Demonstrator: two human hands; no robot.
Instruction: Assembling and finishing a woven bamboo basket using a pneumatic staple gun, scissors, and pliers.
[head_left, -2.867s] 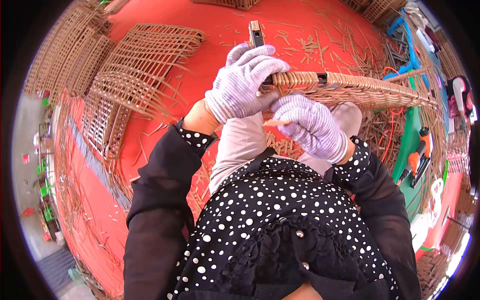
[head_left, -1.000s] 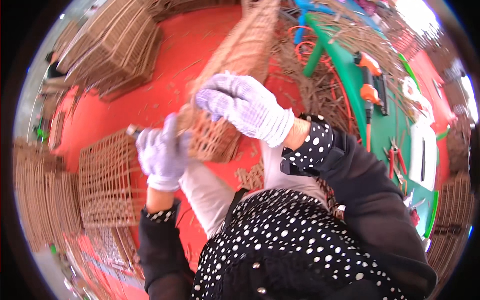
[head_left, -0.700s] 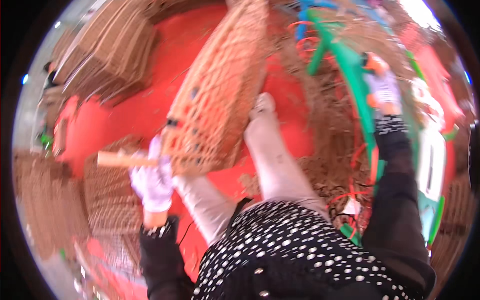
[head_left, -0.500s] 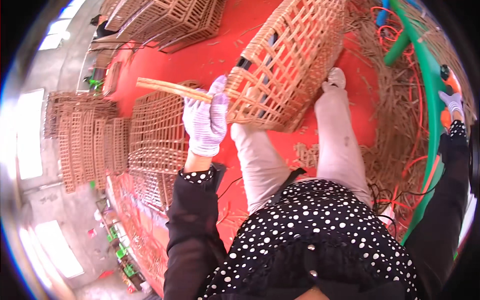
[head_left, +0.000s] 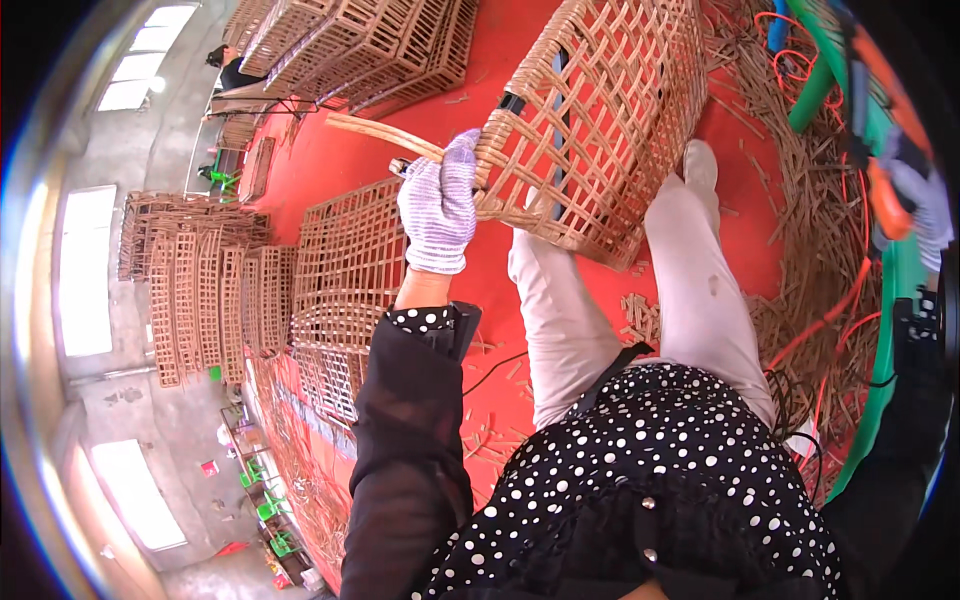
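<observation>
My left hand (head_left: 438,205), in a white and purple striped glove, is closed at the near left corner of an open-weave wicker basket (head_left: 600,130). Its fingers pinch a flat tan wicker strip (head_left: 375,132), whose free end sticks out to the left. The basket stands tilted in front of my legs, with a dark bar showing through its weave. At the far right edge my gloved right hand (head_left: 920,195) is wrapped round an orange and black handheld tool (head_left: 888,200), blurred by motion. The tool's exact kind is hard to make out.
Stacked wicker baskets (head_left: 370,50) stand at the upper left, with more woven pieces (head_left: 345,250) left of my hand. Cut wicker scraps (head_left: 820,210) cover the red floor (head_left: 490,400) at right, beside a green frame (head_left: 900,270) and orange hoses (head_left: 835,325). A person (head_left: 238,72) is far off.
My right hand has lifted the orange and black tool off the green frame and turned it. My left hand still grips the strip at the basket's corner. The view has shifted slightly.
</observation>
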